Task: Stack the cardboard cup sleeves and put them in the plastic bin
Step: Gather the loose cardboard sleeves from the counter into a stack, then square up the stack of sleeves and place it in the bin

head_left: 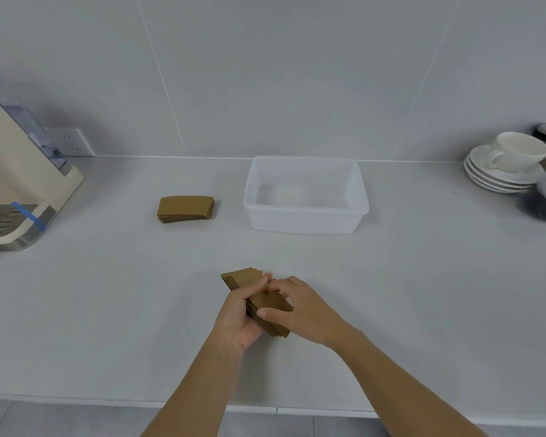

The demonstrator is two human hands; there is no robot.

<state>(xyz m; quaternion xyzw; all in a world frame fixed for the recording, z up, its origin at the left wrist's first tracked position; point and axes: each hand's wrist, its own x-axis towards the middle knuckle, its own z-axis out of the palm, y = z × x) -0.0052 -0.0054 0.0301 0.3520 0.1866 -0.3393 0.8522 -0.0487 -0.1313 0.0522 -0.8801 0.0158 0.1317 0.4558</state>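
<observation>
We hold a stack of sleeves (259,302) with our left hand (238,313) and right hand (297,307), both grips pinching it, to line up the edges for the bin (358,197).

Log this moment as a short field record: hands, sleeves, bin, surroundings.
left hand: grips the held sleeve stack from the left side
right hand: on the same stack, fingers over its top and near edge
held sleeve stack: brown cardboard, above the counter, tilted, edges not fully squared
second sleeve stack: lies flat on the counter, left of the bin, apart from it
plastic bin: translucent, open, no sleeves inside
left edge: cream coffee machine
right edge: white cup on stacked saucers
</observation>
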